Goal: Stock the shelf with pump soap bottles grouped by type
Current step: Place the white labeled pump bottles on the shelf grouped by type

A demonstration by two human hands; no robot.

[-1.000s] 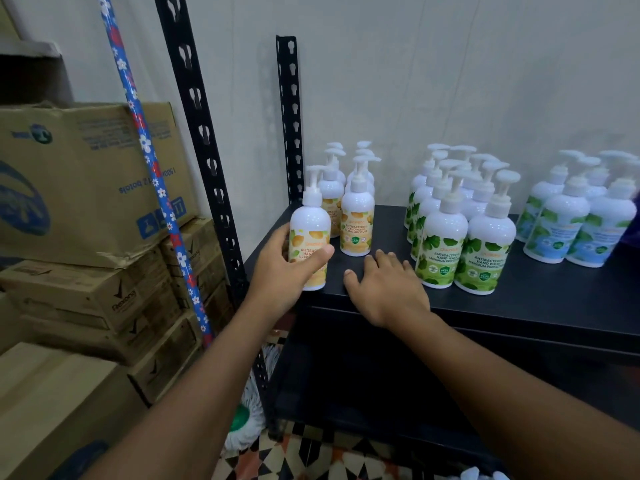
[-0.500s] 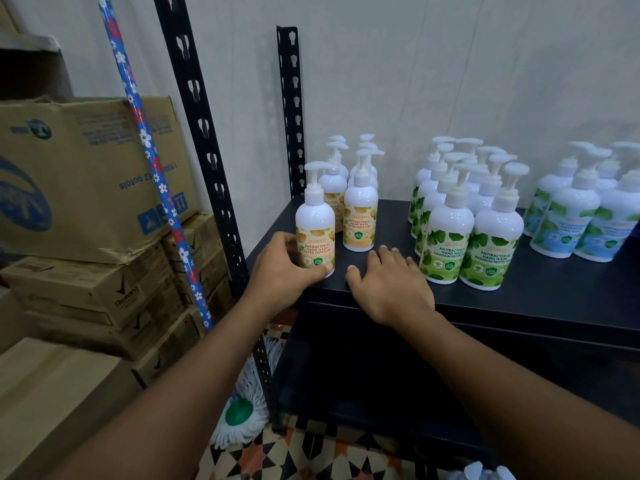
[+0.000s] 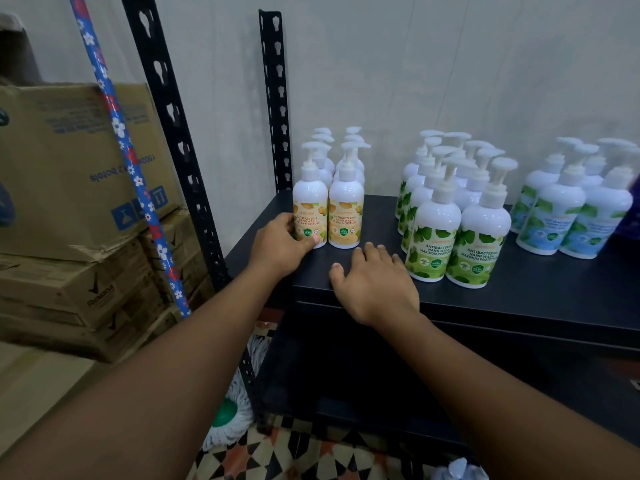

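Note:
A black shelf (image 3: 381,209) carries three groups of white pump soap bottles. At the left stands the orange-label group; its front-left bottle (image 3: 310,207) is upright on the shelf, and my left hand (image 3: 282,245) grips its base. Beside it stands another orange-label bottle (image 3: 345,209), with more behind. My right hand (image 3: 375,285) rests flat on the shelf's front edge, fingers spread, holding nothing. The green-leaf group (image 3: 457,216) stands in the middle, the blue-green group (image 3: 571,209) at the right.
Black slotted shelf uprights (image 3: 180,140) rise at the left. A blue floral mop handle (image 3: 128,161) leans against stacked cardboard boxes (image 3: 69,188); its mop head (image 3: 228,410) lies on the patterned tile floor. A lower shelf sits in shadow below.
My left hand has pushed the orange-label bottle back from the shelf's front edge until it stands level with the neighbouring orange bottle. My right hand has stayed on the shelf edge.

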